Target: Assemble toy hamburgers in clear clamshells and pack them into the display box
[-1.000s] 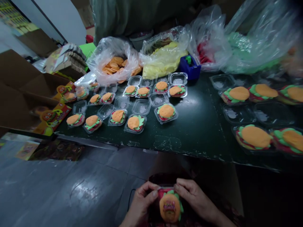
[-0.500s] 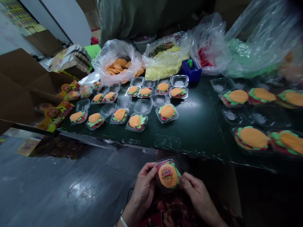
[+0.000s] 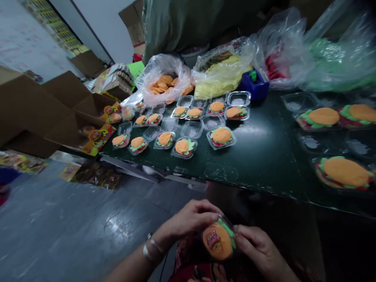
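Between my two hands, over my lap and in front of the table edge, is a closed clear plastic box with a burger-shaped candy (image 3: 219,239) in it. Its lid bears a colourful printed label. My left hand (image 3: 195,217) lies along the box's upper left edge, thumb and fingers closed on it. My right hand (image 3: 255,243) pinches the right edge near the green layer. On the table ahead stand several open clear boxes, each with a burger candy such as this near one (image 3: 221,136).
Along the back of the dark green table (image 3: 255,156) lie bags of orange pieces (image 3: 163,84), yellow pieces (image 3: 223,74) and red pieces (image 3: 276,66). A blue bin (image 3: 255,85) stands among them. An open cardboard box (image 3: 67,125) is at the left. More filled boxes (image 3: 343,172) sit at the right.
The burger box has turned and tilted in my hands. My left hand has moved from its left side up over its upper edge. The view has swung left.
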The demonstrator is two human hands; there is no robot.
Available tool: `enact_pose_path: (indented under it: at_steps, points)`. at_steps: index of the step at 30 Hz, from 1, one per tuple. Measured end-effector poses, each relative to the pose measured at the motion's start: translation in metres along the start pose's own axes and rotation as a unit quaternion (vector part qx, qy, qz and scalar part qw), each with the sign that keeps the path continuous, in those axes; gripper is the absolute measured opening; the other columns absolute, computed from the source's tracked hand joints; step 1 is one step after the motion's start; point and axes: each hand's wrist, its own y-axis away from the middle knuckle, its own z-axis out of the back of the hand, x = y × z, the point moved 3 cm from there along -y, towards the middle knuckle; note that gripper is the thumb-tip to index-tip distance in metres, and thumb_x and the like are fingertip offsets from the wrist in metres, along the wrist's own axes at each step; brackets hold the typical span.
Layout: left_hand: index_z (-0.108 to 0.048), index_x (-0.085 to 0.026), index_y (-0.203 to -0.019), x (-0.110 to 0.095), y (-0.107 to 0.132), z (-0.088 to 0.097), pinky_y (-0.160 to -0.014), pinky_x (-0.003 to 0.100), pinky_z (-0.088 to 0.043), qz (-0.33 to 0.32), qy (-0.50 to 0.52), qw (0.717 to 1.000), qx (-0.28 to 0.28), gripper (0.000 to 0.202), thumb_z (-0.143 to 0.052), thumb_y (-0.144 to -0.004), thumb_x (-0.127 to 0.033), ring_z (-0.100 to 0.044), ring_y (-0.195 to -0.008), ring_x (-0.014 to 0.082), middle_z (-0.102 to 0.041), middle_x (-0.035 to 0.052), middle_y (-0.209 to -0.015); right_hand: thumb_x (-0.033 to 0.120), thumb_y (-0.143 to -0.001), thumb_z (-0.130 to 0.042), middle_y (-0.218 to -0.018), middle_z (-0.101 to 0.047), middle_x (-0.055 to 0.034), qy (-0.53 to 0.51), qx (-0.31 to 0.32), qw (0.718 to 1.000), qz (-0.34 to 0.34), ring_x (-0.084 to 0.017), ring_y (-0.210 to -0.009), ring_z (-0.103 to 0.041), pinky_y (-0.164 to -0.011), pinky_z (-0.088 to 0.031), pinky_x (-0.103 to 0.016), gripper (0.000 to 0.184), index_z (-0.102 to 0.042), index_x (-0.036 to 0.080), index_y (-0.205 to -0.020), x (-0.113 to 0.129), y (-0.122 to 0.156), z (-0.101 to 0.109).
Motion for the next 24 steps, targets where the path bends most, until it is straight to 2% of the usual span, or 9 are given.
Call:
enact_pose_path:
  at_steps: [2,6,9,13,16,18,21,22,24]
  points:
    - [-0.073,-0.012,-0.075,-0.011,-0.014,-0.013,-0.065,0.025,-0.041,0.015,0.011,0.999,0.048,0.026,-0.077,-0.065,-0.036,-0.056,-0.067,0.0148,-0.066,0.0053,-0.075,0.047,-0.09,-0.044,-0.058,-0.033,0.0036,0.013,-0.003,1.0,0.001,-0.011,-0.054,-0.034,-0.052,-0.028,-0.025,0.042,-0.036,0.02,-0.058,0.006,-0.003,0.007]
    - [-0.066,-0.012,-0.063,-0.031,-0.033,-0.033,-0.057,0.024,-0.038,0.002,0.081,0.997,0.003,0.027,-0.08,-0.057,-0.034,-0.051,-0.054,0.0115,-0.062,0.002,-0.061,0.05,-0.09,-0.045,-0.058,-0.03,0.0043,-0.002,-0.014,1.0,-0.014,-0.011,-0.054,-0.028,-0.05,-0.025,-0.026,0.044,-0.036,0.021,-0.058,0.033,-0.014,0.032]
    - [-0.064,-0.012,-0.061,-0.063,-0.04,-0.039,-0.054,0.022,-0.036,-0.029,0.105,0.994,-0.013,0.026,-0.081,-0.056,-0.03,-0.05,-0.051,0.0095,-0.059,-0.0002,-0.057,0.056,-0.087,-0.048,-0.059,-0.03,0.0043,-0.003,-0.03,0.999,-0.018,-0.011,-0.056,-0.026,-0.05,-0.024,-0.026,0.048,-0.037,0.02,-0.058,0.065,-0.032,0.058]
    - [-0.066,-0.011,-0.065,-0.105,-0.049,-0.038,-0.052,0.021,-0.034,-0.036,0.114,0.993,0.017,0.026,-0.082,-0.058,-0.03,-0.049,-0.05,0.0084,-0.059,-0.0006,-0.057,0.059,-0.086,-0.049,-0.06,-0.028,0.0047,0.014,-0.031,0.999,0.002,-0.011,-0.057,-0.024,-0.051,-0.023,-0.025,0.049,-0.035,0.021,-0.058,0.097,-0.053,0.084]
    - [-0.071,-0.009,-0.076,-0.118,-0.056,-0.031,-0.051,0.02,-0.033,-0.066,0.077,0.995,0.027,0.033,-0.074,-0.071,-0.042,-0.049,-0.051,0.0081,-0.06,0.0014,-0.061,0.06,-0.086,-0.048,-0.06,-0.028,0.0048,0.011,-0.052,0.998,0.016,-0.011,-0.058,-0.024,-0.052,-0.024,-0.025,0.05,-0.036,0.02,-0.058,0.097,-0.058,0.095]
    - [-0.073,-0.009,-0.09,-0.118,-0.058,-0.028,-0.057,0.02,-0.038,-0.077,0.058,0.995,0.032,0.04,-0.068,-0.077,-0.047,-0.055,-0.061,0.0106,-0.066,0.005,-0.074,0.061,-0.086,-0.047,-0.06,-0.028,0.0049,-0.007,-0.06,0.998,0.021,-0.011,-0.057,-0.024,-0.052,-0.025,-0.024,0.051,-0.035,0.02,-0.058,0.09,-0.058,0.1]
    - [-0.068,-0.014,-0.112,-0.112,-0.056,-0.031,-0.072,0.025,-0.046,-0.06,0.073,0.99,0.109,0.047,-0.073,-0.075,-0.042,-0.063,-0.088,0.0196,-0.067,0.0108,-0.105,0.06,-0.086,-0.049,-0.059,-0.027,0.0049,-0.04,-0.086,0.995,0.02,-0.011,-0.057,-0.025,-0.051,-0.026,-0.024,0.051,-0.035,0.02,-0.058,0.077,-0.057,0.105]
    - [-0.065,-0.016,-0.116,-0.11,-0.056,-0.034,-0.073,0.026,-0.048,-0.055,0.092,0.985,0.133,0.051,-0.076,-0.072,-0.038,-0.063,-0.092,0.0217,-0.066,0.0115,-0.11,0.059,-0.086,-0.05,-0.06,-0.028,0.0048,-0.056,-0.103,0.993,0.018,-0.011,-0.057,-0.026,-0.051,-0.027,-0.023,0.05,-0.035,0.02,-0.058,0.072,-0.058,0.106]
    - [-0.061,-0.018,-0.119,-0.103,-0.056,-0.039,-0.071,0.028,-0.05,-0.057,0.146,0.977,0.143,0.056,-0.081,-0.067,-0.031,-0.064,-0.094,0.0239,-0.064,0.012,-0.115,0.058,-0.085,-0.051,-0.061,-0.029,0.0043,-0.103,-0.153,0.983,0.01,-0.011,-0.058,-0.028,-0.052,-0.031,-0.023,0.048,-0.037,0.021,-0.06,0.06,-0.059,0.106]
